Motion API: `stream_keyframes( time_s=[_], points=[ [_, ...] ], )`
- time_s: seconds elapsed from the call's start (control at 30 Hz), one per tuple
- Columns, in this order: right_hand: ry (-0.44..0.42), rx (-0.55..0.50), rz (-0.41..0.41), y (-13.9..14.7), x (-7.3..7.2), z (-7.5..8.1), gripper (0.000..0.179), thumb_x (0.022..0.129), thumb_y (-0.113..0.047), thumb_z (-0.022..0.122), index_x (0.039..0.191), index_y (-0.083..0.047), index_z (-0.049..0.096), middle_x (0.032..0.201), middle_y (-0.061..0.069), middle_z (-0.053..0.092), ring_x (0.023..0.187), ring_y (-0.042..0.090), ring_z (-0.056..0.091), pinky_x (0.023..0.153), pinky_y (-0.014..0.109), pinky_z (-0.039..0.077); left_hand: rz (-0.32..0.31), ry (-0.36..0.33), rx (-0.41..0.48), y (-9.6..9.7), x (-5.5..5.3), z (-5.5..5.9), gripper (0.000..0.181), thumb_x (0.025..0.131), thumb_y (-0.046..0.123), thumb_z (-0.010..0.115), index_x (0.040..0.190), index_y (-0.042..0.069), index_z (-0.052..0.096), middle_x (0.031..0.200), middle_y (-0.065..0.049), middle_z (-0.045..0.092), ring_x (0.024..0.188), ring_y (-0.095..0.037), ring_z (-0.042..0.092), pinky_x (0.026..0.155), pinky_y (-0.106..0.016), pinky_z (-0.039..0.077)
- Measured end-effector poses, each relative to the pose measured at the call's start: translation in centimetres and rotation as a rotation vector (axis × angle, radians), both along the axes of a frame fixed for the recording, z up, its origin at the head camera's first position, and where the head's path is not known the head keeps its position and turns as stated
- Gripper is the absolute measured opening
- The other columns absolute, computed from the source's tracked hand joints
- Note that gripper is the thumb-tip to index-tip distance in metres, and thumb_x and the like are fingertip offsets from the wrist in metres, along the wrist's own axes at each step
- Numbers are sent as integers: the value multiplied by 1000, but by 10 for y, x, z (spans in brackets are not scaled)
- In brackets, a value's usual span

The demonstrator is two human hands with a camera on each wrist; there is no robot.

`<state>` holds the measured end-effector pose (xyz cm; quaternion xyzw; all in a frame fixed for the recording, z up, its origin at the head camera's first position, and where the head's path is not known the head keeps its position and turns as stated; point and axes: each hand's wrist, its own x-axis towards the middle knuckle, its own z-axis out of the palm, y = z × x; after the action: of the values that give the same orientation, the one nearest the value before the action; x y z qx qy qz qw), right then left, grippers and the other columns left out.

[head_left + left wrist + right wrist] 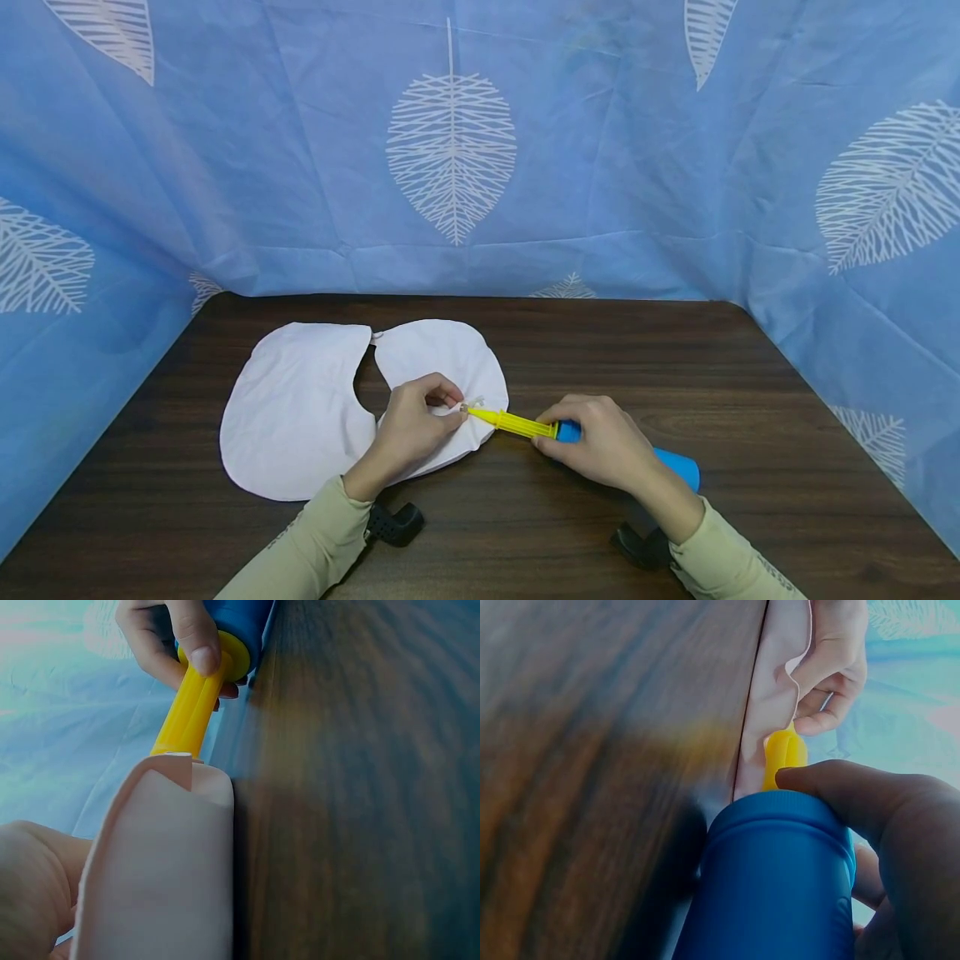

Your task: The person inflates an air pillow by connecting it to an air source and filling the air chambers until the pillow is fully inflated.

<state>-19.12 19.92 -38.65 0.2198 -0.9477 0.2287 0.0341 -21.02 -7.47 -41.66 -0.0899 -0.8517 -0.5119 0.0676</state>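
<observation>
A white two-lobed inflatable [296, 408] lies on the table, its lobes joined by narrow links around a central gap. My left hand [411, 423] is over the right lobe, thumb and forefinger pinching the small valve at the tip of a yellow nozzle [517, 423]. That nozzle belongs to a hand pump with a blue barrel [681, 468]. My right hand [600, 437] grips the pump around its front end, the thumb along the yellow collar. In the right wrist view the blue barrel [772, 877] runs towards the white edge. The left wrist view has the lobe's thick side [161, 862] hiding the nozzle tip.
The dark wooden table [787, 467] carries all of this. A blue curtain [600, 150] with white leaf prints hangs behind it and along both sides. Black wrist mounts [397, 525] sit under both sleeves, close to the tabletop.
</observation>
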Motion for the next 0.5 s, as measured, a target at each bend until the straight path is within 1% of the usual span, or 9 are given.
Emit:
stream_keyframes(
  time_s=[0.13,0.27,0.37,0.5],
  points=[
    [0,3,-5,-1,0,0,14,90,-30,86,103,-25,84,94,-12,76,71,1,55,66,25,48,-1,-19,23,-1,-1,-1,15,83,0,84,91,11,78,83,0,73,86,-14,64,87,-33,53],
    [5,13,-13,-2,0,0,16,90,-31,86,104,-25,85,97,-11,78,75,2,59,69,27,51,7,-56,55,-2,-2,-1,11,86,2,79,92,10,80,85,-2,75,85,-12,65,89,-33,55],
    [11,17,-14,-2,0,0,17,90,-32,87,105,-24,85,98,-11,79,78,3,62,71,28,52,3,-84,75,-3,-2,0,11,90,3,76,95,10,83,89,-2,79,87,-12,67,88,-32,55],
    [17,20,-11,-1,0,0,19,90,-31,87,107,-24,86,98,-11,78,78,3,62,70,27,52,-8,-111,91,-3,-1,2,12,94,3,76,98,10,85,97,-2,82,91,-13,70,89,-33,56]
  ],
)
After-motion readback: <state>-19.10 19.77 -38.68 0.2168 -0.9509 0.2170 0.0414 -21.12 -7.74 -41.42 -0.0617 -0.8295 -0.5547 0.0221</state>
